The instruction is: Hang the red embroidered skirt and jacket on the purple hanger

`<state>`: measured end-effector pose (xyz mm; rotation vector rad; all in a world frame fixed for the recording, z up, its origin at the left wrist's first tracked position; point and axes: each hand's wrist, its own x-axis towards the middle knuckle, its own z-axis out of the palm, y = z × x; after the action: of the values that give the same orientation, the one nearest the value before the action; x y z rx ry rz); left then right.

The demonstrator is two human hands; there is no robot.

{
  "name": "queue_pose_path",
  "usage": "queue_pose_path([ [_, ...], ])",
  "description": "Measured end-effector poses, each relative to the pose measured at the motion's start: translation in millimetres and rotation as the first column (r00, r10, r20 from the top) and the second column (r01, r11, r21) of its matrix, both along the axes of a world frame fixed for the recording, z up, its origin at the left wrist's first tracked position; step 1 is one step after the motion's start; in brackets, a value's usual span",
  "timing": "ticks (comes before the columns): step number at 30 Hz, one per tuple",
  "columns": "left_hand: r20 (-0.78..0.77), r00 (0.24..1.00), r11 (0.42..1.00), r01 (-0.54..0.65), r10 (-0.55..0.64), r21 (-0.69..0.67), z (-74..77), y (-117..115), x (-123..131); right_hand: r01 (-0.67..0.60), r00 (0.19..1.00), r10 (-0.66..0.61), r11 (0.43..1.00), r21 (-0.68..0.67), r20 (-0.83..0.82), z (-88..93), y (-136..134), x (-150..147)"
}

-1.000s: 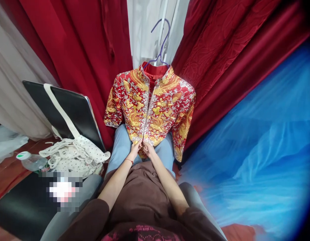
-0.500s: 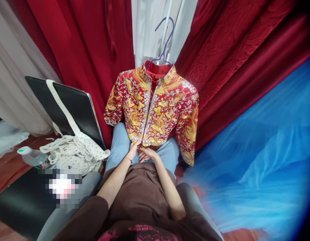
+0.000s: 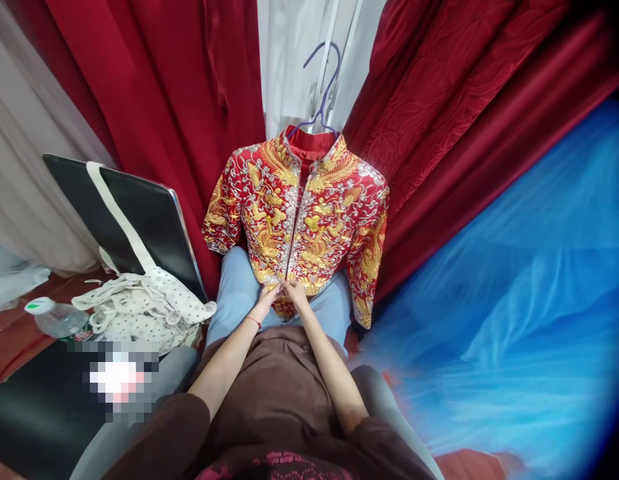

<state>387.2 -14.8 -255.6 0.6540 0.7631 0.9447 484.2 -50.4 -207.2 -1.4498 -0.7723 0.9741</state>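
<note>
A red jacket (image 3: 319,220) with gold and silver embroidery and a stand collar hangs on a purple hanger (image 3: 321,100), its lower part resting against my knees. Its front edges meet down the middle, with a narrow dark gap between them higher up. My left hand (image 3: 269,293), with a thin red cord at the wrist, is closed on the hem at the left front edge. Beside it, my right hand (image 3: 294,291) pinches the bottom corner of the right front edge. The fingertips of both hands nearly touch, and whatever small part lies between them is hidden.
At the left stands a black chair (image 3: 134,193) with a dotted white cloth bag (image 3: 144,303) strapped over its back. A plastic bottle (image 3: 57,319) sits beside the bag. Red curtains (image 3: 419,133) flank the jacket, and blue tulle (image 3: 514,320) spreads on the right.
My right hand has risen from below the hem, its fingers closing on the jacket's bottom front edge beside my left hand. My left hand keeps its hold. The view has shifted slightly.
</note>
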Motion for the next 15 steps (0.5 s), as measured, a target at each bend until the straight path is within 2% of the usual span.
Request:
queue_pose_path([
  [4,-0.071,0.996,0.996,-0.045,0.051,0.080,2.7,3.3,3.0,-0.022,0.998,0.020,0.999,-0.027,-0.065,11.4,3.9,-1.5],
  [7,-0.145,0.984,0.987,-0.088,0.108,0.133,1.7,6.1,2.6,-0.007,0.996,0.006,1.000,-0.012,-0.092,28.1,7.8,-4.2],
  [11,-0.283,0.952,0.983,-0.075,0.120,0.168,-1.8,2.5,0.5,0.038,0.995,-0.029,0.996,0.085,-0.100,74.5,18.0,1.1],
  [13,-0.380,0.921,0.984,-0.021,0.087,0.175,0.3,0.0,-0.8,0.028,0.996,-0.015,0.985,0.168,-0.082,103.0,24.1,6.8],
  [15,-0.499,0.867,0.983,0.081,0.012,0.166,7.3,-0.3,-3.4,-0.052,0.998,0.059,0.968,0.247,-0.023,126.1,27.4,11.3],
])
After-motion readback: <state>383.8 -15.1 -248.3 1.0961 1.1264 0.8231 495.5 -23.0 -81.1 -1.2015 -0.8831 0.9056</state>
